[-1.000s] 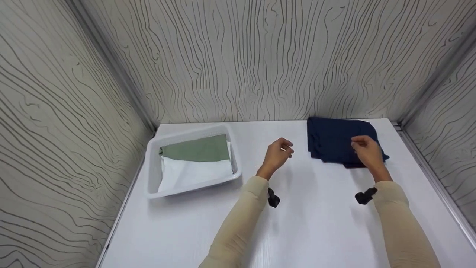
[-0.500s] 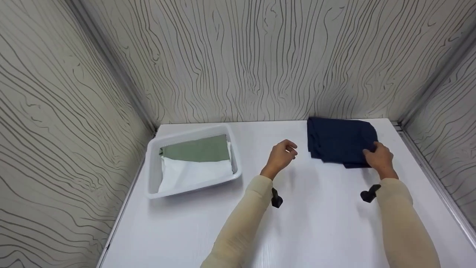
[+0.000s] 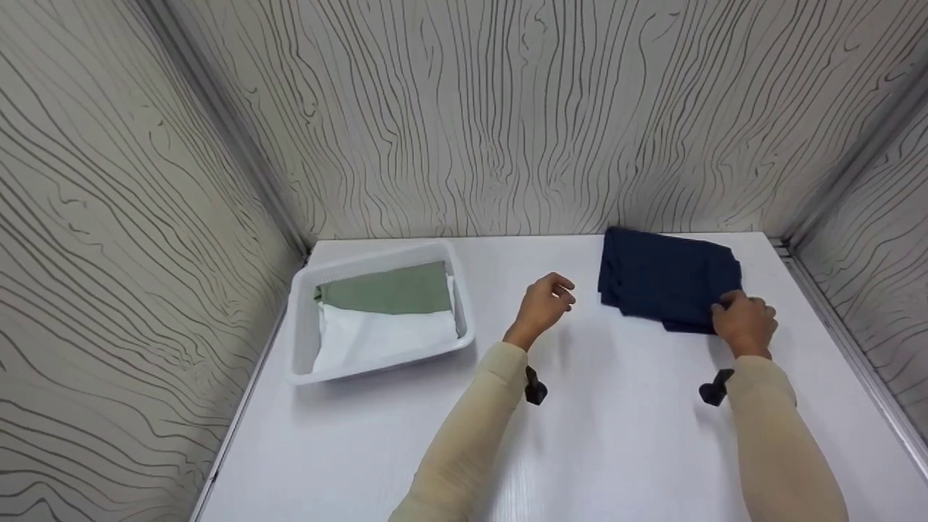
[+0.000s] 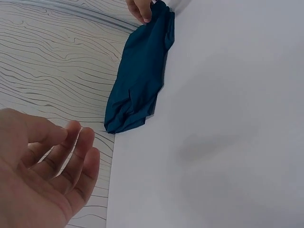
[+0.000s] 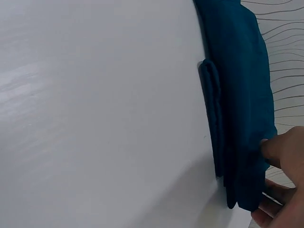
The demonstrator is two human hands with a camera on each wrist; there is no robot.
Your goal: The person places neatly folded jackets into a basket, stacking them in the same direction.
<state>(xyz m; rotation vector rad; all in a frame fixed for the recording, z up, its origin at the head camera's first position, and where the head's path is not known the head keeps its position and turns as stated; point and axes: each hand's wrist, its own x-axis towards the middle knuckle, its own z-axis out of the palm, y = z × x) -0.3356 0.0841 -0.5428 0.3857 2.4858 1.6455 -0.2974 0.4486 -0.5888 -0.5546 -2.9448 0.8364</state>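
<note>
A folded navy cloth lies at the back right of the white table; it looks teal in both wrist views. At its near right corner, my right hand pinches the edge. The right wrist view has the thumb of that hand on the upper face of the cloth, with fingers tucked at the edge below. My left hand hovers over the table left of the cloth, fingers loosely curled and holding nothing. In the left wrist view its fingers are bent towards the thumb.
A white plastic basket stands on the left of the table, slightly angled. Inside lie a folded green cloth and a white cloth. Wood-patterned panels enclose the back and both sides.
My right hand has moved right and nearer to the cloth's corner and now pinches it. The right end of the cloth has shifted slightly towards me. My left hand stays nearly still.
</note>
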